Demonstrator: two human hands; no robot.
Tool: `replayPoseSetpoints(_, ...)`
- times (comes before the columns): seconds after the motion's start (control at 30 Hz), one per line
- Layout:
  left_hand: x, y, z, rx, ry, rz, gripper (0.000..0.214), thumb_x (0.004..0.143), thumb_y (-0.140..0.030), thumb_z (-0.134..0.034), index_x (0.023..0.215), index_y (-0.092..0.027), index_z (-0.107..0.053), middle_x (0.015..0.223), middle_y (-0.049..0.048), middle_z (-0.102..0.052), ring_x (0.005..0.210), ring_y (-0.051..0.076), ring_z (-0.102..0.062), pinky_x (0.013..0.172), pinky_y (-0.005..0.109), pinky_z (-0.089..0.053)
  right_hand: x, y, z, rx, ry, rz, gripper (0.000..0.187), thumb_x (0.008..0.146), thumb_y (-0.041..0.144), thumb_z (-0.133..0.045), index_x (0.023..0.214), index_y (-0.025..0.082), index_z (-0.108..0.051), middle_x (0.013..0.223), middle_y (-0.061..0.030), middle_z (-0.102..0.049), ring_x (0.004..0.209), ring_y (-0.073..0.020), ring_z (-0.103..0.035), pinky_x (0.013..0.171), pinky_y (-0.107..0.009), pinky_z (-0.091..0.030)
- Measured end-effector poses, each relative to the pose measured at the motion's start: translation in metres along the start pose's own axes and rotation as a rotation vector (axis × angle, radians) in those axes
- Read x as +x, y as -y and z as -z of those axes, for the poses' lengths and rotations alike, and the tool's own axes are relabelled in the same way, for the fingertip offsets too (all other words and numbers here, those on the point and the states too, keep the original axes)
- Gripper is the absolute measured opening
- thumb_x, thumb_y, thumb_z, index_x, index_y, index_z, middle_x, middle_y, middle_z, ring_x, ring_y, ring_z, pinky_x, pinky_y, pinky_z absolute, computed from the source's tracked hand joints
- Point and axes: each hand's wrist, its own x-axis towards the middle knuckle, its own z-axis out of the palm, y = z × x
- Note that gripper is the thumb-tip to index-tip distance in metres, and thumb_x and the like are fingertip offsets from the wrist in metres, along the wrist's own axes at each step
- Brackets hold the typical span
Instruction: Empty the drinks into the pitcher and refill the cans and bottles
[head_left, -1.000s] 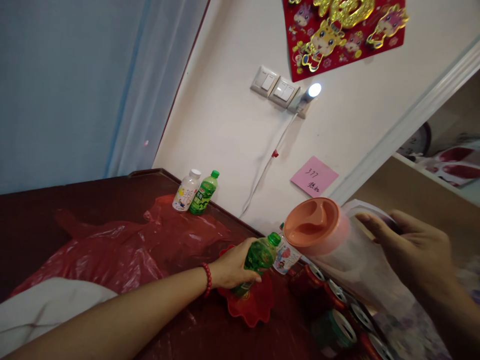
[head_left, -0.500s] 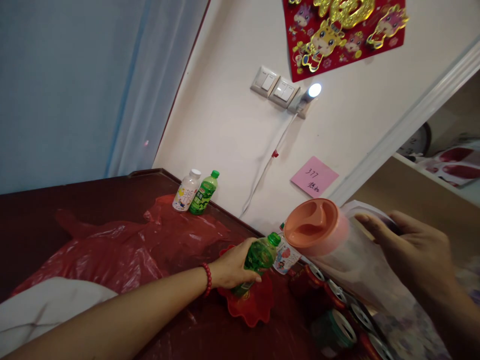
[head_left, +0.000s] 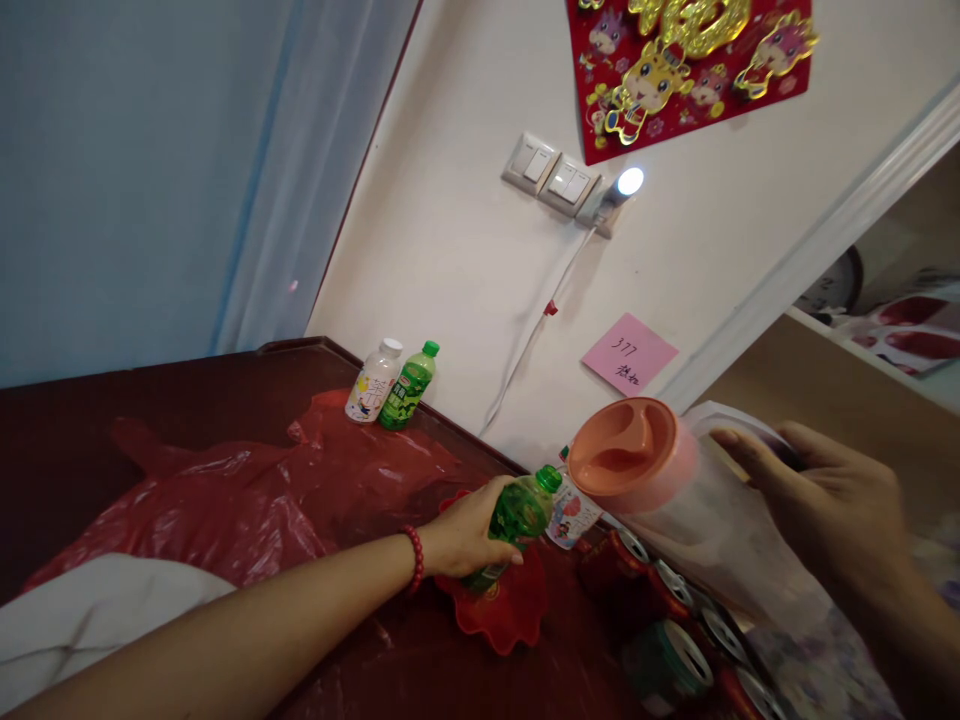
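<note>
My left hand (head_left: pixel 466 532) is wrapped round a green bottle (head_left: pixel 517 516) with a green cap, which stands on a red scalloped plate (head_left: pixel 504 610) on the dark red table (head_left: pixel 165 400). My right hand (head_left: pixel 825 510) grips the handle side of a clear plastic jug (head_left: pixel 705 510) with an orange lid (head_left: pixel 624 455), held tilted just right of the bottle. A small white bottle with a pink label (head_left: pixel 574 515) stands behind, between the bottle and the jug.
A white bottle (head_left: pixel 373 381) and a green bottle (head_left: pixel 407 386) stand at the wall. Red plastic sheeting (head_left: pixel 247 490) covers the table; a white cloth (head_left: pixel 97 610) lies at lower left. Several drink cans (head_left: pixel 675 620) sit under the jug. A cable (head_left: pixel 536 325) hangs from the wall switches (head_left: pixel 551 175).
</note>
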Motion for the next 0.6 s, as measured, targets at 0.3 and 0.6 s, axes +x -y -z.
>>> replayPoseSetpoints(0.3,0.0005,0.0016,0.0003,-0.005,0.002,-0.005,0.082,0.066,-0.020,-0.086,0.138,-0.022,-0.047,0.131,0.0103,-0.065,0.119,0.032,-0.062,0.099,0.042,-0.049,-0.0018,0.0049,0.0021,0.052,-0.001,-0.050,0.071,0.068,0.090,-0.060,0.057,0.022,-0.045,0.053,0.0035,-0.035,0.050,-0.0160,-0.036,0.045,-0.025,-0.023)
replayPoseSetpoints(0.6,0.0001,-0.0025,0.0011,-0.020,0.007,-0.003,0.083,0.066,-0.019,-0.085,0.139,-0.022,-0.047,0.130,0.0091,-0.066,0.117,0.030,-0.063,0.097,0.041,-0.050,-0.0008,0.0045,0.0001,0.034,0.005,-0.061,0.070,0.068,0.091,-0.058,0.056,0.022,-0.046,0.052,0.0032,-0.036,0.051,-0.0166,-0.037,0.045,-0.026,-0.024)
